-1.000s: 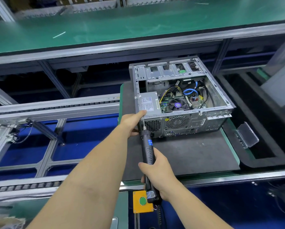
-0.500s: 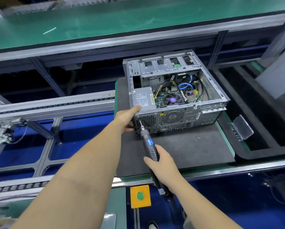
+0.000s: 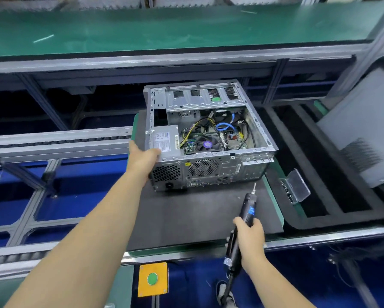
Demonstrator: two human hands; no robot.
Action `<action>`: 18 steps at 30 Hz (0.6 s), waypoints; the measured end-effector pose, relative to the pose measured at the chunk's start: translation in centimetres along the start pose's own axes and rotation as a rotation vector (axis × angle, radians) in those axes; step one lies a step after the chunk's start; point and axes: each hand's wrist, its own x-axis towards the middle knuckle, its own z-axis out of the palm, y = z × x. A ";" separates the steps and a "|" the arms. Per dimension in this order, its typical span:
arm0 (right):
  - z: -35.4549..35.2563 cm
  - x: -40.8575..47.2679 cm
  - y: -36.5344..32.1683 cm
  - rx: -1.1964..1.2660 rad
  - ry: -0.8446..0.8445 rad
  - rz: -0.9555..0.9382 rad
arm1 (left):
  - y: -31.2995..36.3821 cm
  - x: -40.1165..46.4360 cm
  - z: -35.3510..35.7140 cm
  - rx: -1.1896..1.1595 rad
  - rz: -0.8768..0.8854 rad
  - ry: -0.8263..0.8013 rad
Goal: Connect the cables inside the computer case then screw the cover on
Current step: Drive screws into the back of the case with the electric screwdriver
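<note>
The computer case (image 3: 208, 138) lay on its side on a dark mat (image 3: 186, 216), with its open side facing up and its rear panel turned toward the person. No cover was on it. Inside, yellow and black cables (image 3: 197, 127) and a blue cable (image 3: 225, 126) ran above the board, and a round fan (image 3: 206, 145) sat near the middle. The grey power supply (image 3: 164, 141) filled the near left corner of the case.

The left hand (image 3: 143, 158) gripped this near left corner of the case, the fingers closed over the top edge beside the power supply and the palm against the outer side.

The right hand (image 3: 250, 233) was clenched around the black electric screwdriver (image 3: 244, 221), holding it by the middle of its body. The tool pointed up and away from the person, and its thin bit was close to the lower right part of the rear panel, but it did not touch the case. A cord hung down from the back end of the tool.

The mat rested on a green-edged pallet (image 3: 274, 203) on the conveyor line. To the right of the pallet stood a small clear plastic holder (image 3: 296, 187). Farther right, a grey panel with a vent grid (image 3: 362, 134) leaned at the edge of the view. In front of the person, below the line, there was a yellow box with a green button (image 3: 152, 279).
</note>
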 end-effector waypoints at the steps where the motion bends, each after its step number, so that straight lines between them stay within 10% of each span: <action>1: -0.8 1.4 -0.9 0.048 0.039 0.000 | 0.8 -0.3 0.8 0.160 0.082 0.096; 6: -5.1 8.9 -5.1 0.201 0.084 -0.037 | 6.5 -3.1 9.0 0.580 0.553 0.299; 11: -8.0 14.1 -7.4 -0.108 0.070 -0.085 | 7.6 -5.2 18.8 0.762 0.664 0.029; 18: -8.6 16.9 -9.3 -0.632 0.025 -0.245 | 5.2 -4.8 21.6 0.953 0.667 0.076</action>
